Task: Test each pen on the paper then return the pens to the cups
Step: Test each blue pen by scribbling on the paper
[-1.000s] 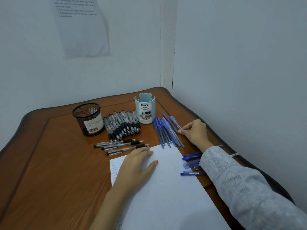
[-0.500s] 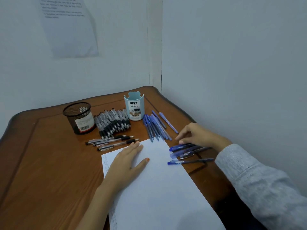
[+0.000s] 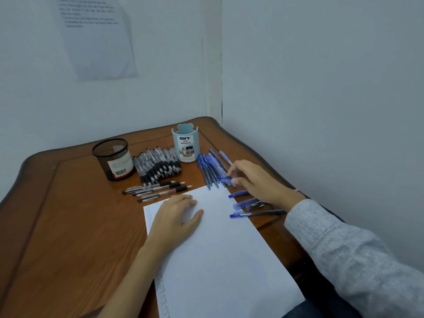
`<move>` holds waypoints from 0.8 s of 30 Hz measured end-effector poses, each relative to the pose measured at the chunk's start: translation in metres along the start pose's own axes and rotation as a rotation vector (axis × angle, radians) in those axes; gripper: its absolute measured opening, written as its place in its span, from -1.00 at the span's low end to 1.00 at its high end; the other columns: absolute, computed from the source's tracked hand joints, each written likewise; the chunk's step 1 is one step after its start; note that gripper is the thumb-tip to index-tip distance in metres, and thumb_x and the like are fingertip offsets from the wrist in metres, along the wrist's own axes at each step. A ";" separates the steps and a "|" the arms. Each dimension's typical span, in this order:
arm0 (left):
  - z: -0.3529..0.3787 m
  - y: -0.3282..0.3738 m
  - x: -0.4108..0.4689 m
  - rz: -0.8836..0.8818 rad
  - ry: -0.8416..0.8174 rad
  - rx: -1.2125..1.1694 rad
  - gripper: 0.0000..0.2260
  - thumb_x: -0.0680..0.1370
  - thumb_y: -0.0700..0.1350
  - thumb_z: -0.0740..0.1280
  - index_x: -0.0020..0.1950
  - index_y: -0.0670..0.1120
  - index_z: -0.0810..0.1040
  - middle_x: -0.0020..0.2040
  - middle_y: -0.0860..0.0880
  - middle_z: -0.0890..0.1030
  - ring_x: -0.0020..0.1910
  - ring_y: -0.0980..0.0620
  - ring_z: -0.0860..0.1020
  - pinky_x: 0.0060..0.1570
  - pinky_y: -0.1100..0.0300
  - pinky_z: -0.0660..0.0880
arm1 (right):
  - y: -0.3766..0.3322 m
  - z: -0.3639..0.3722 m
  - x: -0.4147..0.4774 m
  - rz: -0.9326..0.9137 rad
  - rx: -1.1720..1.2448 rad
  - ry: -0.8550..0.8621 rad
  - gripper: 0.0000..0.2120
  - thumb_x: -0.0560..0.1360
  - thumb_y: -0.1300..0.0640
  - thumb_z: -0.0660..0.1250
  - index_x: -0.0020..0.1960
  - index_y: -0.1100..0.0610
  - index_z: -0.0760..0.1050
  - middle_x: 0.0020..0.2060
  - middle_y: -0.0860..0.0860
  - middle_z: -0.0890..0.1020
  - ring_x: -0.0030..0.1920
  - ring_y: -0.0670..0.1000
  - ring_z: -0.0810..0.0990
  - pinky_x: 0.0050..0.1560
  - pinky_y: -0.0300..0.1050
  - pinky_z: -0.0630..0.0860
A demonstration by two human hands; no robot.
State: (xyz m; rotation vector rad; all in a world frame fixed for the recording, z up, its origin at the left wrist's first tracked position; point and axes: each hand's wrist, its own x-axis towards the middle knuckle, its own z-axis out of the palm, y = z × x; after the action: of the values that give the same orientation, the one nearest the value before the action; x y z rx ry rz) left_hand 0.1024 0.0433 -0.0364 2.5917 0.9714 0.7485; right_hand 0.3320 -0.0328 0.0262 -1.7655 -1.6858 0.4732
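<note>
left hand (image 3: 176, 216) lying flat, pressing paper (image 3: 224, 260); right hand (image 3: 257, 182) pinching blue pen (image 3: 223, 179) beside pen row (image 3: 210, 168) on tabletop (image 3: 68, 214).

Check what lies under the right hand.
Several blue pens lie on the table under the right hand and wrist, their far ends covered. It pinches another, blurred pen.

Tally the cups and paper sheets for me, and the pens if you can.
Cups: 2 (black mesh cup, light blue cup)
Paper sheets: 2 (sheet on the table, sheet on the wall)
Pens: too bunched to count; the right hand pinches one blue pen
Total counted: 4
</note>
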 end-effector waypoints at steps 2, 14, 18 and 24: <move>-0.001 0.000 -0.001 0.009 0.014 -0.012 -0.55 0.46 0.20 0.16 0.07 -0.07 0.64 0.07 0.07 0.61 0.08 0.10 0.53 0.09 0.19 0.45 | -0.016 0.004 0.001 -0.065 0.021 0.030 -0.94 0.62 0.18 0.19 0.03 0.04 0.38 -0.11 -0.06 0.47 -0.13 -0.14 0.49 -0.12 -0.37 0.42; -0.045 -0.039 -0.017 -0.044 0.010 -0.124 -0.83 0.54 0.03 0.28 0.07 0.06 0.60 0.06 0.19 0.58 0.08 0.25 0.48 0.12 0.19 0.42 | -0.073 0.050 -0.003 -0.393 -0.268 0.186 -0.67 0.28 -0.20 0.41 -0.37 0.04 0.44 -0.47 -0.14 0.50 -0.39 -0.06 0.47 -0.41 -0.08 0.49; -0.064 -0.062 -0.028 -0.072 0.044 -0.072 -0.84 0.51 0.06 0.22 -0.02 0.12 0.58 -0.03 0.24 0.57 0.01 0.24 0.49 0.04 0.19 0.45 | -0.081 0.063 -0.001 -0.425 -0.200 0.125 -0.70 0.29 -0.16 0.43 -0.36 0.04 0.45 -0.45 -0.15 0.50 -0.36 -0.07 0.48 -0.37 -0.09 0.50; -0.063 -0.082 -0.039 -0.064 0.015 -0.096 -0.72 0.47 0.15 0.24 0.07 0.10 0.62 0.09 0.27 0.55 0.14 0.34 0.45 0.17 0.23 0.41 | -0.090 0.073 0.026 -0.398 -0.087 -0.017 -0.90 0.43 0.16 0.47 -0.10 0.13 0.58 -0.20 -0.10 0.49 -0.25 -0.19 0.45 -0.28 -0.31 0.36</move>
State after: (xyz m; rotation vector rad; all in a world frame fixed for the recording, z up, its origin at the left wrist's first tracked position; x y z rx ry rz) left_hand -0.0012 0.0820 -0.0337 2.4650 0.9923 0.7788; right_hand 0.2199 0.0042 0.0368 -1.4327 -2.0330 0.2395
